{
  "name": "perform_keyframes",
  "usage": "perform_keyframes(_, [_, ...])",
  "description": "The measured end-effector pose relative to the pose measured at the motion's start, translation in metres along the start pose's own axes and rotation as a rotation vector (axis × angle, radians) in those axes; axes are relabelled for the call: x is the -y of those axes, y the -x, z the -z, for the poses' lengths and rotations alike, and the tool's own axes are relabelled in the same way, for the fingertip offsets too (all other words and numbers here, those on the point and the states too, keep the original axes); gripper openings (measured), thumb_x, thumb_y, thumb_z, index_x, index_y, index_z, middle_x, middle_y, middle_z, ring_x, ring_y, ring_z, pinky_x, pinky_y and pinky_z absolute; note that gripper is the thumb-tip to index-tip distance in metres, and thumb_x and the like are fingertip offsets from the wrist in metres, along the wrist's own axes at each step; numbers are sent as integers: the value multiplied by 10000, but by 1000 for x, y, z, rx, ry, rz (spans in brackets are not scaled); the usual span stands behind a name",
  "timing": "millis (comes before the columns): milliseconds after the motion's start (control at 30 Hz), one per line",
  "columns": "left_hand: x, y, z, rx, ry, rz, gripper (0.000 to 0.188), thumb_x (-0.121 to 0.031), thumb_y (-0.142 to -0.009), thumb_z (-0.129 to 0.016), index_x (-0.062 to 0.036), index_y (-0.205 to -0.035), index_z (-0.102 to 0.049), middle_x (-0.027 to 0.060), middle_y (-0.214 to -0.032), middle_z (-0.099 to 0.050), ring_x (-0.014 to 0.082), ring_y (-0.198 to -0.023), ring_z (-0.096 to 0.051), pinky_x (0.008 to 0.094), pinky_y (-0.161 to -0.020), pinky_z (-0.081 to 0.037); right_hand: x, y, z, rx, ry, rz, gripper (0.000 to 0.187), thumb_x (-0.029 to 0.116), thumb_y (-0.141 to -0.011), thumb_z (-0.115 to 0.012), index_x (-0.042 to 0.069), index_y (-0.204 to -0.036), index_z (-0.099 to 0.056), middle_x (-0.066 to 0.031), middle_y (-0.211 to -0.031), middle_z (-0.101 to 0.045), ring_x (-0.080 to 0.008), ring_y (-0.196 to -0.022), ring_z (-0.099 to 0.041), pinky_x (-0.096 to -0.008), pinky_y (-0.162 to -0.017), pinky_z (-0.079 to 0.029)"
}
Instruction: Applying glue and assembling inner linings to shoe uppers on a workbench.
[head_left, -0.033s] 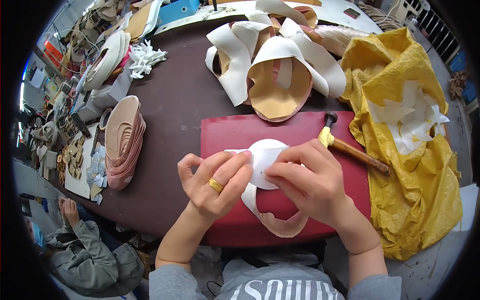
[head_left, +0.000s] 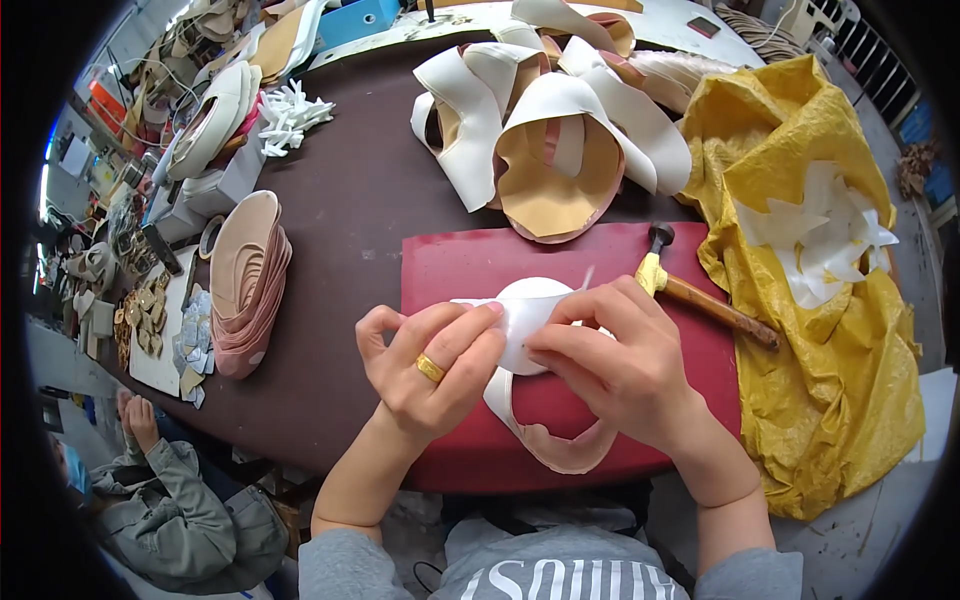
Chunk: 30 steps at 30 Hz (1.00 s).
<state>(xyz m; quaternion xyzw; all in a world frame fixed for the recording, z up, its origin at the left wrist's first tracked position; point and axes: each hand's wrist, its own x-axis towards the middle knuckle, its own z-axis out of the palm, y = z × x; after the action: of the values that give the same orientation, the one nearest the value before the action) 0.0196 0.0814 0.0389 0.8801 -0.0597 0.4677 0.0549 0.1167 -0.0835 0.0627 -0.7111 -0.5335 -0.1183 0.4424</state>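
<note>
In front of me lies a white shoe upper (head_left: 530,291) with a rounded white part and a curved band whose pale lining (head_left: 566,455) shows toward me. Over the rounded part is a thin white piece (head_left: 517,325), its left tip poking out past my fingers. My left hand (head_left: 435,365), wearing a gold ring, is closed in a pinch on this thin piece. Opposite it, my right hand (head_left: 615,355) has thumb and forefinger pinched together at the piece's right side. A narrow pale tip (head_left: 588,277) sticks up above the right fingers; its lower end is hidden.
Beneath is a red mat (head_left: 440,268). A hammer (head_left: 705,295) lies right of my hands, beside a yellow sack (head_left: 800,130) with white scraps. White shoe uppers (head_left: 560,150) are piled beyond. Stacked pink insoles (head_left: 250,270) stand left; a co-worker's sleeve (head_left: 190,505) shows lower left.
The narrow pale tip now rises above my right fingers, where it did not show before. My right fingertips have shifted very slightly left; my left hand keeps its place.
</note>
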Motion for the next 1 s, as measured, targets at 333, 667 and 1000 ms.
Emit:
perform_keyframes(333, [-14,4,0,78,382,352,253,11,-626,-729,-143,-799,-628,-58,-841,-700,110,-757,-601,293,-770,-344,3,-1,-2,17,196,143,199,10,-673,-722,93,-848,-680,-11,-876,-600,-152,-667,-464,-264,-618,-398])
perform_keyframes(667, [-20,-1,8,129,365,409,242,37,-647,-715,-113,-811,-620,-30,-839,-703,124,-764,-610,299,-801,-370,2,3,3,13,123,101,199,11,-626,-680,84,-763,-555,-37,-835,-564,-176,-673,-467,-281,-624,-375])
perform_keyframes(1000, [-4,7,9,130,773,842,241,13,-759,-667,-43,-990,-625,49,-859,-695,105,-665,-581,232,-582,-450,5,114,107,-2,-257,-915,312,65,-804,-539,53,-493,-504,-36,-544,-484,-115,-502,-392,-237,-519,-354])
